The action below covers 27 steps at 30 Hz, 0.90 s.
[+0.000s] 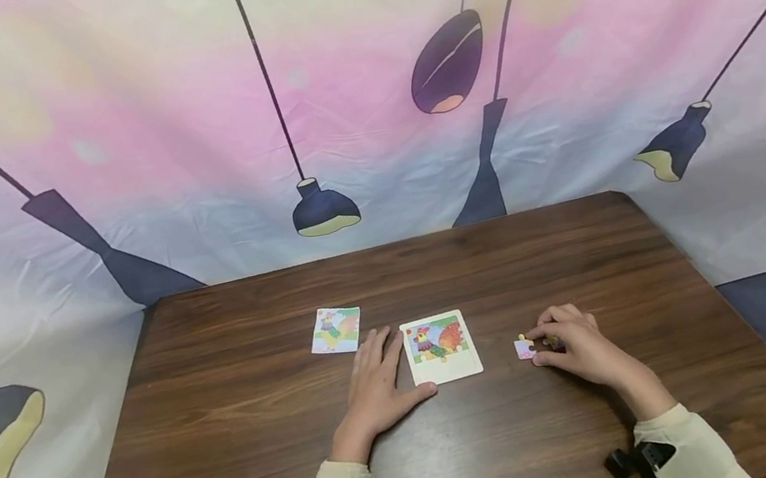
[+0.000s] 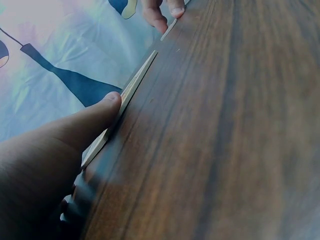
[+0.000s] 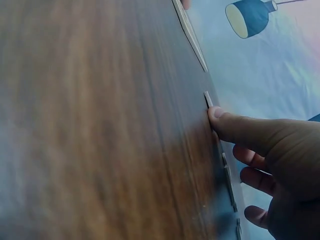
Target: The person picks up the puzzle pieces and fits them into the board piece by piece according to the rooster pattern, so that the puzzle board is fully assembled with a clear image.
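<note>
A small white-framed jigsaw puzzle board [image 1: 448,370] with a colourful rooster picture lies flat on the table. My left hand [image 1: 377,388] rests at its left side, fingers extended and thumb touching the lower left corner. In the left wrist view the thumb lies against the edge of the board [image 2: 134,85]. To the right, my right hand [image 1: 579,346] pinches a pale pink-and-purple puzzle piece [image 1: 524,349] between thumb and fingers, low at the tabletop. Other puzzle pieces [image 3: 229,180] lie beneath that hand, mostly hidden by it in the head view.
A square picture card [image 1: 335,330] with a paler rooster print lies behind my left hand. The brown wooden table [image 1: 233,433] ends at a patterned cloth backdrop [image 1: 373,88]. Both wrists wear black cameras.
</note>
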Tool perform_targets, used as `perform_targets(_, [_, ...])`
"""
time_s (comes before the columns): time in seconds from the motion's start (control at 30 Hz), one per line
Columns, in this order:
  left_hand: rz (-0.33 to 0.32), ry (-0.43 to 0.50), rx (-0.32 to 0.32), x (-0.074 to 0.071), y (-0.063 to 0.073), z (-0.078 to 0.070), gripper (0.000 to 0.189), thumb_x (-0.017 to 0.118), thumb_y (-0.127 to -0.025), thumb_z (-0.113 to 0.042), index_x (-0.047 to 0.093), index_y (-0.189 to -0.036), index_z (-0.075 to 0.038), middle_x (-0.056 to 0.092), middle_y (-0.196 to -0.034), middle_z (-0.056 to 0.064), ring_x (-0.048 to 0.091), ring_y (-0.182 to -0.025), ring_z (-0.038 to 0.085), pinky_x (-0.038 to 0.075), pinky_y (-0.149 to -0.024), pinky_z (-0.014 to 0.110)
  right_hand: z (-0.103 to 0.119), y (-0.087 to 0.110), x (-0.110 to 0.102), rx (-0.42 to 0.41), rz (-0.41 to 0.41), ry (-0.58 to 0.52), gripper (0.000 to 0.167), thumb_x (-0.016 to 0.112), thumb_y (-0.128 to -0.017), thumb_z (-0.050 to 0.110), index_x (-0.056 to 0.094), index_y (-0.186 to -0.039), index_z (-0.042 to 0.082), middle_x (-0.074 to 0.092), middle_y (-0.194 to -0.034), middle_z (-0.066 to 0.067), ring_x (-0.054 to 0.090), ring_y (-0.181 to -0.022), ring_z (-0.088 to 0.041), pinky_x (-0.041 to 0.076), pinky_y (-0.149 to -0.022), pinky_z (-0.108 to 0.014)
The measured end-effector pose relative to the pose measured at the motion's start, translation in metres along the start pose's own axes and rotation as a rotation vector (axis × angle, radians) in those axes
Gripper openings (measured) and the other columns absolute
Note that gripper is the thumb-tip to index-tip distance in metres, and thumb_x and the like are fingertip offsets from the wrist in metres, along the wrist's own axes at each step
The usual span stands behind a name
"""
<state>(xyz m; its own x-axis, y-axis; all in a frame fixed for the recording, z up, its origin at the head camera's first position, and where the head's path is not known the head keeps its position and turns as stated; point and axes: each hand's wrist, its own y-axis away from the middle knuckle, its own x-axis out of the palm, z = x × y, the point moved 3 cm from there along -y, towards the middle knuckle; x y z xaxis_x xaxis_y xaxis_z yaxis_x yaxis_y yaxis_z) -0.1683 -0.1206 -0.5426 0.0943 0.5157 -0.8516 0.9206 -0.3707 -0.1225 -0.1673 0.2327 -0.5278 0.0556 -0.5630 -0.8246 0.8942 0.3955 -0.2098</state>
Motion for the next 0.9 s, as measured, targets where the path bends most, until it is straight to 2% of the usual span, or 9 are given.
perform_targets(0.27, [-0.001, 0.0, 0.005, -0.001, 0.001, 0.0, 0.099, 0.078, -0.086, -0.063, 0.045, -0.16, -0.005, 0.035, -0.166, 0.021, 0.023, -0.158, 0.044, 0.019, -0.126, 0.063, 0.009, -0.006, 0.011, -0.003, -0.042, -0.014, 0.03, 0.09, -0.085, 0.018, 0.08, -0.112, 0.011, 0.061, -0.105, 0.005, 0.049, -0.1, -0.019, 0.029, -0.08, -0.041])
perform_targets(0.47, [-0.005, 0.001, 0.015, -0.001, 0.002, 0.0, 0.101, 0.08, -0.085, -0.063, 0.045, -0.16, -0.005, 0.035, -0.166, 0.021, 0.023, -0.158, 0.044, 0.019, -0.126, 0.063, 0.028, -0.022, 0.025, -0.016, -0.026, -0.055, 0.028, 0.089, -0.087, 0.021, 0.08, -0.112, 0.013, 0.061, -0.107, 0.005, 0.053, -0.106, -0.022, 0.034, -0.088, -0.047])
perform_targets(0.7, [0.005, 0.002, 0.008, -0.001, 0.003, 0.0, 0.102, 0.08, -0.084, -0.063, 0.045, -0.161, -0.006, 0.034, -0.167, 0.021, 0.022, -0.158, 0.044, 0.019, -0.126, 0.063, 0.059, -0.043, 0.044, -0.086, 0.012, -0.062, 0.029, 0.09, -0.087, 0.024, 0.08, -0.113, 0.015, 0.059, -0.106, 0.007, 0.051, -0.104, -0.017, 0.034, -0.09, -0.046])
perform_targets(0.9, [0.007, -0.004, 0.014, -0.002, 0.002, 0.0, 0.102, 0.08, -0.086, -0.063, 0.043, -0.162, -0.007, 0.034, -0.167, 0.021, 0.021, -0.158, 0.043, 0.018, -0.127, 0.063, 0.083, -0.059, 0.062, -0.181, 0.03, -0.05, 0.025, 0.089, -0.088, 0.024, 0.079, -0.109, 0.016, 0.062, -0.11, 0.005, 0.052, -0.108, -0.02, 0.036, -0.09, -0.047])
